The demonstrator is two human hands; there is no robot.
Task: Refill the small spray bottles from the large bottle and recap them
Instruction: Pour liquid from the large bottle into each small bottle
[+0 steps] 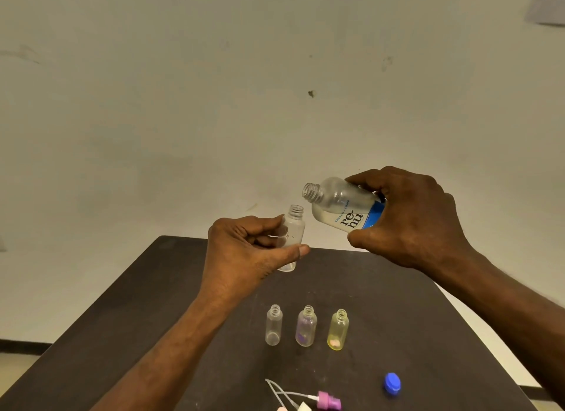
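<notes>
My right hand (409,218) grips the large clear bottle (339,204) with the blue and white label, tilted so its open neck points left and slightly up. My left hand (244,251) holds a small clear bottle (294,231) upright, uncapped, its mouth just below and left of the large bottle's neck. The two mouths are apart. Three more uncapped small bottles stand in a row on the dark table (153,319): a clear bottle (273,325), a purple-tinted bottle (306,326) and a yellow-tinted bottle (338,329).
A blue cap (392,383) lies at the front right of the table. A pink spray head (328,401) with a thin dip tube lies at the front edge beside other spray heads cut off by the frame. A pale wall rises behind the table.
</notes>
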